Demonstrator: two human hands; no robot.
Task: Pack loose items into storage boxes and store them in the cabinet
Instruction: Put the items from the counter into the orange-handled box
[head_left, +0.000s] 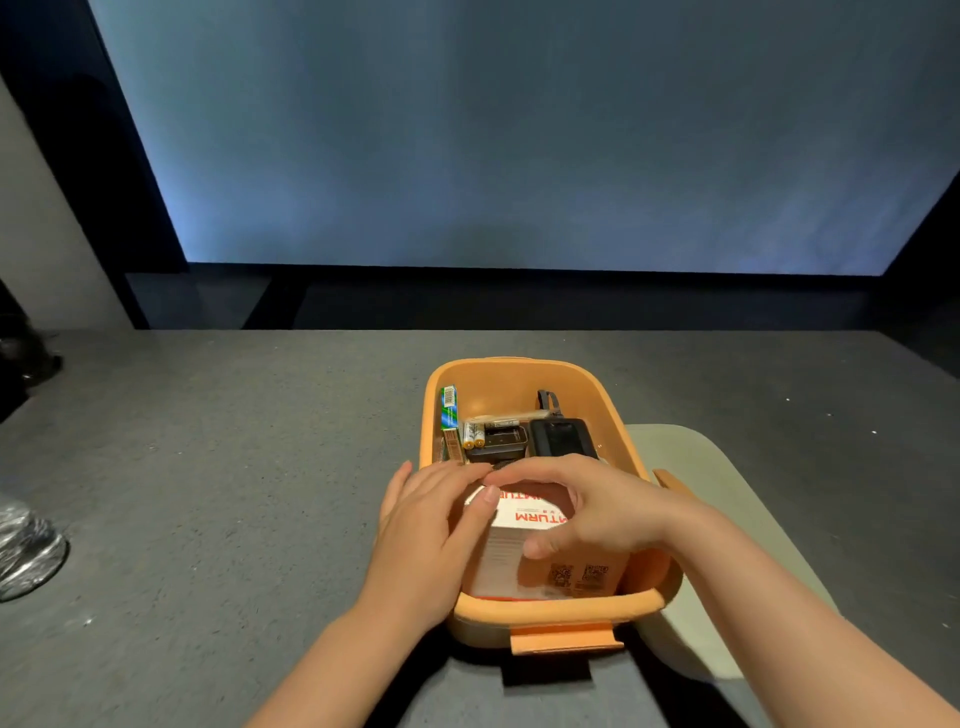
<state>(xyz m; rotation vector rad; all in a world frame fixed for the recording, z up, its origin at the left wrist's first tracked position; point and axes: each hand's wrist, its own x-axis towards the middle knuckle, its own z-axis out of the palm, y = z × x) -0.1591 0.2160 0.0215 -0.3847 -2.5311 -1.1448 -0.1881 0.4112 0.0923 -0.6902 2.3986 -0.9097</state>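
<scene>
Orange storage box (524, 379) – white carton (524, 551) inside, right hand (587, 509) arched gripping it, left hand (431, 525) flat alongside

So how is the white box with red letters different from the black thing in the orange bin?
The white box is pale with red print; the black device is plain dark. The white box looks bigger. It sits at the near end, with the left hand and right hand on it; the black device lies farther back, untouched. Both are inside the orange bin.

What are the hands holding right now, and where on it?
Both hands are on the white and orange carton inside the orange storage box. The right hand curls over its top; the left hand rests against its left top corner.
</scene>
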